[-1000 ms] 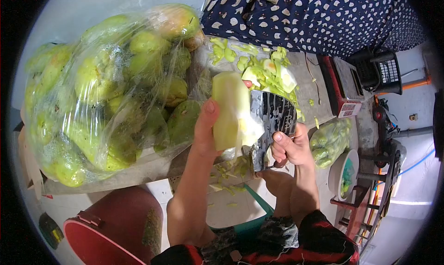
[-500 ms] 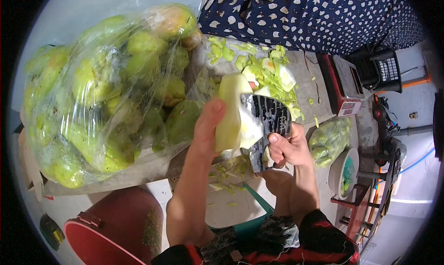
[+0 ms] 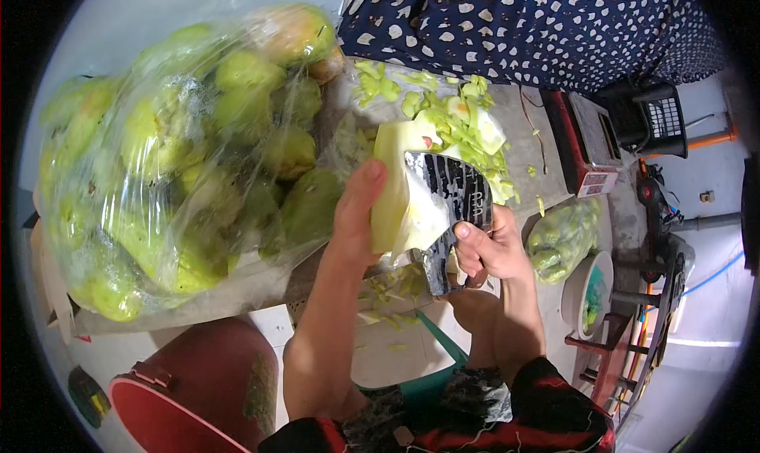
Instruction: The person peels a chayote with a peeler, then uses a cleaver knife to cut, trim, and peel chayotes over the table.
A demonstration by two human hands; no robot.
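My left hand (image 3: 360, 208) is wrapped round a peeled pale green papaya (image 3: 388, 176), its thumb on the near side. A cut in the fruit's side shows white flesh and a hollow. In my right hand (image 3: 497, 247) is the handle of a broad cleaver (image 3: 461, 188), dark and streaked with white. Its blade lies against the cut side of the papaya, and the edge there is partly hidden. Behind the fruit, a heap of green peelings and trimmings (image 3: 467, 128) lies on the concrete counter (image 3: 530, 128).
A large clear bag of unpeeled green papayas (image 3: 182, 152) fills the counter's left side. To the right are a red scale (image 3: 582, 140), a smaller bag of green pieces (image 3: 562, 235) and a white bucket (image 3: 582, 295). A red bin (image 3: 198, 374) stands below; scraps (image 3: 392, 295) lie on the floor.
The cleaver has shifted slightly up and left across the papaya, and the cut face looks a little wider. My left hand keeps its hold on the fruit.
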